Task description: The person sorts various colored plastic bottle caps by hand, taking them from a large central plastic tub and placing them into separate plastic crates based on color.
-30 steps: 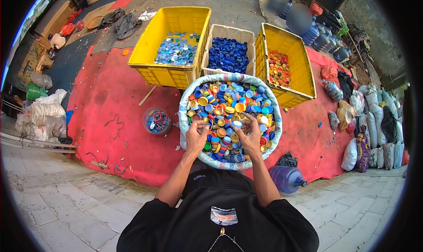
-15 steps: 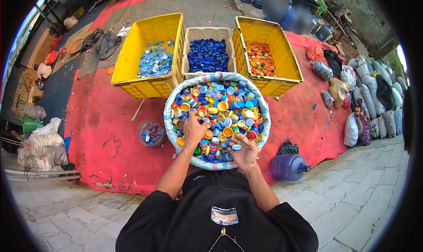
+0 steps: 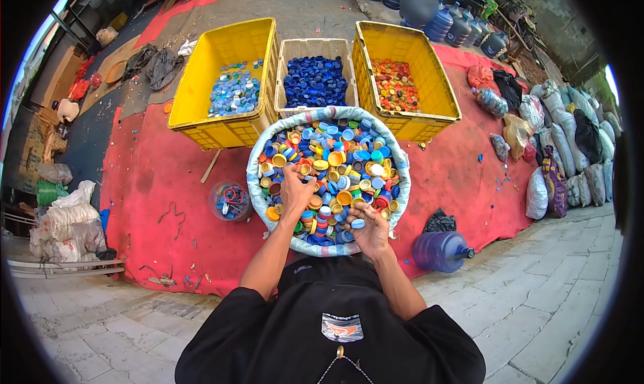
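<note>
A round sack-lined tub (image 3: pixel 255 176) full of mixed bottle caps (image 3: pixel 335 158) stands right in front of me. My left hand (image 3: pixel 296 193) reaches over the left part of the heap, its fingers bent and drawn together among the caps. Whatever lies between those fingertips is too small to make out. At the tub's near right side, my right hand (image 3: pixel 370 229) is palm up with curled fingers and holds a light blue bottle cap (image 3: pixel 358 223). Other caps may be hidden in that palm.
Behind the tub stand a yellow crate (image 3: pixel 184 102) with light blue caps, a white crate (image 3: pixel 280 82) with dark blue caps and a yellow crate (image 3: pixel 439 92) with red and orange caps. A small clear bucket (image 3: pixel 229 201) sits left, a large water jug (image 3: pixel 439 252) right.
Both hands stay almost where they were, with slight finger movement. The right hand still holds the light blue cap. My view has shifted a little.
</note>
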`<act>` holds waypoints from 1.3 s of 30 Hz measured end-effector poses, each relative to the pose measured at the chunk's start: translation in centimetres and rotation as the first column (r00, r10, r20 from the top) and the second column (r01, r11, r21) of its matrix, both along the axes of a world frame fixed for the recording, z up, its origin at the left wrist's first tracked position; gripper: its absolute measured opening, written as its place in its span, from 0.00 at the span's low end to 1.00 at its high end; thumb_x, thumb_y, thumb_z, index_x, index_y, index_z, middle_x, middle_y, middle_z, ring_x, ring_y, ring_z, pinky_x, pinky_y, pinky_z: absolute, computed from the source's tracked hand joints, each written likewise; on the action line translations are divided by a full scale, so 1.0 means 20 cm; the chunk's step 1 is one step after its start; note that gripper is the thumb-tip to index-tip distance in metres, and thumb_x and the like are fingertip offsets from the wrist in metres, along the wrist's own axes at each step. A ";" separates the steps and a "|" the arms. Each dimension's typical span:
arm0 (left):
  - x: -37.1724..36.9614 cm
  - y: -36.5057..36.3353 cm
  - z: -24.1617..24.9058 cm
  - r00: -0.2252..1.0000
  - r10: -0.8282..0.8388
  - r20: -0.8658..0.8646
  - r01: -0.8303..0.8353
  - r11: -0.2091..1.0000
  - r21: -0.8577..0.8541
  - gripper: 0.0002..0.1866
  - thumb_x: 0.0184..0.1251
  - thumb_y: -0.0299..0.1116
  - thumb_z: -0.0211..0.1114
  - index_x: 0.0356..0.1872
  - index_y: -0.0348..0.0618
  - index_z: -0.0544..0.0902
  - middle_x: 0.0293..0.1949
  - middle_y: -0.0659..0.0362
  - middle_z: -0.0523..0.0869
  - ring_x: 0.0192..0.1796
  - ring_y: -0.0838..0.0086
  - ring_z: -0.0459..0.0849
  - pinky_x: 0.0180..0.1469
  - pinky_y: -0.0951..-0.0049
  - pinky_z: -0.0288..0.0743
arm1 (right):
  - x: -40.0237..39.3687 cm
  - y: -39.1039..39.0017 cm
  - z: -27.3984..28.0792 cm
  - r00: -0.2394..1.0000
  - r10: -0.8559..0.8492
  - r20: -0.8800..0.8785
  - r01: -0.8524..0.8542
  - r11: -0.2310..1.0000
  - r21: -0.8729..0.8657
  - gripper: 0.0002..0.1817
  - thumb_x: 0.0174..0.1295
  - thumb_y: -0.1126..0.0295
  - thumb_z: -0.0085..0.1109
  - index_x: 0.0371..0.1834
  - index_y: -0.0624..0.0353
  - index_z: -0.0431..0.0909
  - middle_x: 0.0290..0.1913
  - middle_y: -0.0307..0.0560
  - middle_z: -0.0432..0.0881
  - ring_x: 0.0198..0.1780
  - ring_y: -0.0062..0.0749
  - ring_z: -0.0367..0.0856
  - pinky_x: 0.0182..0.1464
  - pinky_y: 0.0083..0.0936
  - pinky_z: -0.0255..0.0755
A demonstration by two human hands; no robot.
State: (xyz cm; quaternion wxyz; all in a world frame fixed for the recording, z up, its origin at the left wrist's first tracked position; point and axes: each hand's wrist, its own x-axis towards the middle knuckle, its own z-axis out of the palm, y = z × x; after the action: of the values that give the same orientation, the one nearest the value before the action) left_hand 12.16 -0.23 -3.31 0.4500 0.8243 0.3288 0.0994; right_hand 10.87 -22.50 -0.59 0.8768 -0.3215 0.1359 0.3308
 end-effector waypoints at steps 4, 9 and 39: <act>0.00 -0.01 -0.01 0.999 -0.038 -0.010 0.039 0.993 0.114 0.33 0.50 0.35 0.75 0.54 0.36 0.67 0.39 0.45 0.84 0.43 0.49 0.84 0.46 0.54 0.75 | 0.00 0.02 -0.01 0.998 0.046 0.052 -0.044 0.998 -0.042 0.17 0.58 0.62 0.57 0.48 0.57 0.74 0.42 0.45 0.80 0.40 0.31 0.78 0.46 0.33 0.73; 0.02 -0.03 0.08 0.992 -0.047 -0.115 0.072 0.972 0.225 0.33 0.50 0.35 0.75 0.54 0.36 0.67 0.38 0.40 0.84 0.42 0.46 0.85 0.46 0.51 0.76 | -0.01 0.03 -0.03 0.994 0.078 0.079 -0.075 0.996 -0.041 0.15 0.61 0.65 0.55 0.49 0.58 0.73 0.42 0.46 0.80 0.37 0.30 0.77 0.42 0.32 0.73; -0.50 0.10 0.10 0.845 0.514 0.149 0.175 -0.002 -0.985 0.08 0.68 0.34 0.62 0.39 0.40 0.79 0.35 0.60 0.83 0.37 0.73 0.82 0.42 0.67 0.80 | 0.22 0.31 0.12 -0.115 0.970 0.213 0.290 0.238 -0.927 0.25 0.51 0.74 0.59 0.56 0.62 0.73 0.34 0.62 0.83 0.39 0.58 0.83 0.41 0.47 0.76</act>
State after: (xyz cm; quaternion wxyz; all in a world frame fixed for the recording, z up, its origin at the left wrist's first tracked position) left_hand 2.18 1.82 -1.22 0.9402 0.1653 0.2812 0.0985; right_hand 15.35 -16.23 1.73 0.2010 -0.8381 -0.4633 0.2062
